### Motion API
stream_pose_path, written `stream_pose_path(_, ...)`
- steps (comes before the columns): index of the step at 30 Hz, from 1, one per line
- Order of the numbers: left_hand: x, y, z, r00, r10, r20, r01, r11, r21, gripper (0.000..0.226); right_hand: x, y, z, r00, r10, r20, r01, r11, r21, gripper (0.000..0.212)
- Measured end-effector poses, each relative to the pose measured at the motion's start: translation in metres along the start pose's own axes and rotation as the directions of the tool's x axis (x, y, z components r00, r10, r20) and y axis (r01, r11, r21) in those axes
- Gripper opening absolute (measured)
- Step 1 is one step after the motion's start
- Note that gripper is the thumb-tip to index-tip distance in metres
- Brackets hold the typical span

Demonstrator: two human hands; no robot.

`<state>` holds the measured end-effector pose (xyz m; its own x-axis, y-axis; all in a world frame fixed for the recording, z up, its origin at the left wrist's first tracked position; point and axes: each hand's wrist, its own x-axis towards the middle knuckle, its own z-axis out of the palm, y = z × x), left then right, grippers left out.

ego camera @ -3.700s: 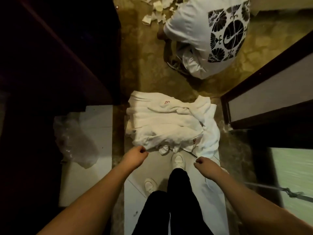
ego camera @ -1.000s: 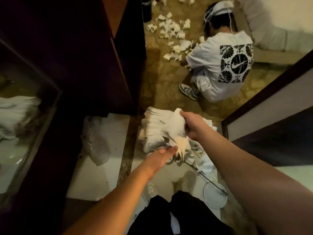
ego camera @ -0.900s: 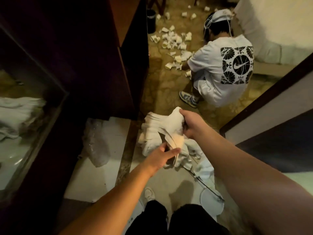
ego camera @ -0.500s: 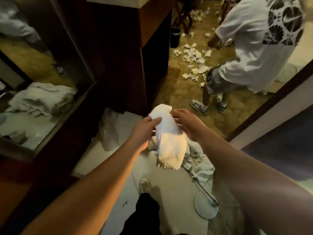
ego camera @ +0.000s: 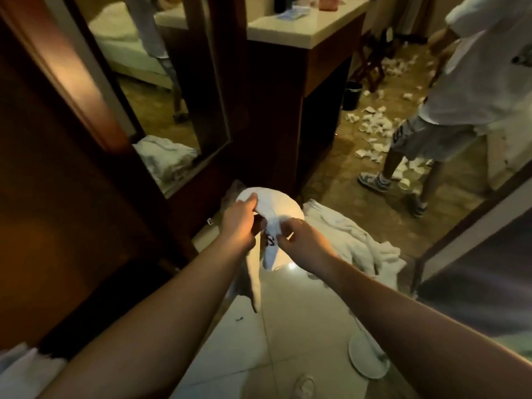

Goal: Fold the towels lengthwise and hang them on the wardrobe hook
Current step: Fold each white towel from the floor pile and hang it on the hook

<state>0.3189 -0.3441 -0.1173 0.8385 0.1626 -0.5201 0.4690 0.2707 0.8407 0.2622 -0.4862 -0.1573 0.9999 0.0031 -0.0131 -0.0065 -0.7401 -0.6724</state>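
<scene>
Towel hangs above the floor, pinched by left hand and right hand, fingers clenched on its edge, seemingly seeking corners for the lengthwise fold; towel pile lies below.

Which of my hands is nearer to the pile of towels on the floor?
Right. Your right hand pinches the held towel just beside the towel pile; your left hand grips it on the side away from the pile.

dim warm light, glare on the floor tiles, soft motion blur, wide-angle bending at edges.
</scene>
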Motion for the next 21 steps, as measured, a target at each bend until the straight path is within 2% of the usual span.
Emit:
stream_pose_path(2, -0.016, 0.003, -0.033, 1.000, -0.027, -0.001, 0.027, 0.995, -0.097, 0.017, -0.013, -0.021, 0.011, 0.996, -0.064, 0.058, 0.066, 0.998, -0.018, 0.012)
stream_pose_path(4, -0.034, 0.004, -0.071, 1.000, -0.025, -0.015, 0.022, 0.987, -0.160, 0.025, -0.031, -0.044, 0.024, 0.982, -0.139, 0.125, 0.143, 0.989, -0.024, 0.012)
stream_pose_path(8, -0.079, -0.002, -0.161, 1.000, -0.010, 0.015, 0.014, 0.947, -0.320, 0.030, -0.076, -0.095, 0.045, 0.949, -0.127, 0.287, 0.109, 0.991, 0.079, 0.011)
stream_pose_path(12, -0.132, -0.017, -0.263, 1.000, -0.017, 0.020, 0.023, 0.936, -0.351, 0.018, -0.136, -0.157, 0.075, 0.982, -0.106, 0.156, 0.069, 0.972, 0.226, 0.019)
stream_pose_path(14, -0.162, -0.028, -0.307, 0.998, -0.053, -0.015, 0.047, 0.966, -0.256, 0.017, -0.164, -0.193, 0.091, 0.994, -0.062, 0.086, 0.039, 0.969, 0.243, 0.022)
stream_pose_path(17, -0.205, -0.038, -0.362, 0.997, -0.074, -0.008, 0.074, 0.997, 0.035, 0.035, -0.200, -0.248, 0.112, 0.997, -0.064, 0.040, 0.051, 0.964, 0.260, 0.025)
stream_pose_path(19, -0.232, -0.043, -0.395, 1.000, 0.019, 0.017, -0.023, 0.971, 0.238, 0.053, -0.222, -0.284, 0.123, 0.997, -0.072, 0.024, 0.062, 0.954, 0.293, 0.027)
stream_pose_path(21, -0.262, -0.044, -0.421, 0.994, 0.092, 0.064, -0.109, 0.930, 0.352, 0.063, -0.237, -0.313, 0.128, 0.999, -0.038, 0.026, 0.024, 0.918, 0.395, 0.027)
